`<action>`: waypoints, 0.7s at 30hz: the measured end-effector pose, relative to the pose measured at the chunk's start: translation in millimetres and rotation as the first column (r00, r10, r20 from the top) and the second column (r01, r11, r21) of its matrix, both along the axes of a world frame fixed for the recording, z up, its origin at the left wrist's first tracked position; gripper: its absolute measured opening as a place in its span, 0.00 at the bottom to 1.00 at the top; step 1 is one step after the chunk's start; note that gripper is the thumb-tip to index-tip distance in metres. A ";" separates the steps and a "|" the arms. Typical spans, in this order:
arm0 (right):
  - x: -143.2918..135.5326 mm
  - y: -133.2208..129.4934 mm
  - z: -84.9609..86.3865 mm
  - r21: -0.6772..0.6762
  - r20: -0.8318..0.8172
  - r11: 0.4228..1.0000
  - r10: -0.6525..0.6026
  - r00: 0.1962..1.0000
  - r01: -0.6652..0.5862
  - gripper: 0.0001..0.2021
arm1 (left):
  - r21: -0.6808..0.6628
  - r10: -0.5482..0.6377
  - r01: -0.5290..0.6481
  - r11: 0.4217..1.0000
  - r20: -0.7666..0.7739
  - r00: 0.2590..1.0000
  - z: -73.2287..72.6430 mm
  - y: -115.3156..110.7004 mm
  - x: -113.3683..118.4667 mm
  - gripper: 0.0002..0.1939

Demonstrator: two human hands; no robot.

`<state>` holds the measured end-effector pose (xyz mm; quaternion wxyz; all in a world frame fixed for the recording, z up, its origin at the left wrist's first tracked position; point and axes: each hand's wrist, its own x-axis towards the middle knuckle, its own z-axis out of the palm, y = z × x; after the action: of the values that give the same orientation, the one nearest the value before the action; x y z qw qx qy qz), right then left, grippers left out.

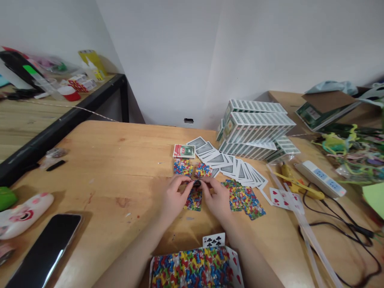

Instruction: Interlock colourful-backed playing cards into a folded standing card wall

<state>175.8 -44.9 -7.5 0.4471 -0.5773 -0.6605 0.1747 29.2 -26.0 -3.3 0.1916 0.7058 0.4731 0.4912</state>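
Note:
My left hand (177, 196) and my right hand (218, 197) meet over the middle of the wooden table, fingertips pinched on the two ends of a small dark, thin piece (197, 182), too small to name. Just below it lies a colourful patterned card (194, 201). Two more colourful pieces (183, 167) lie beyond my fingers, beside a red and green card box (184, 151). Colourful cards (247, 200) rest to the right of my right hand. Nearest me, between my forearms, is a panel of colourful cards (192, 268) with a ten of clubs (214, 240) at its far edge.
Grey-backed cards (222, 159) fan out before stacked card boxes (258, 126). At right are heart cards (285, 199), a yellow glue gun (300, 186), a power strip (322, 178), clear strips and black cables. A phone (45, 250) and a white plush-like item (27, 214) lie left.

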 end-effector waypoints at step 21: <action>1.7 0.7 -3.7 0.027 0.186 0.999 -0.040 0.982 0.035 0.10 | 0.083 0.007 0.012 0.996 -0.224 0.975 -4.5 -5.9 -0.1 0.12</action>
<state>177.5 -44.2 -11.2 0.3934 -0.5982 -0.6904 0.1036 29.2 -31.9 -7.7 0.1078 0.7649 0.4695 0.4277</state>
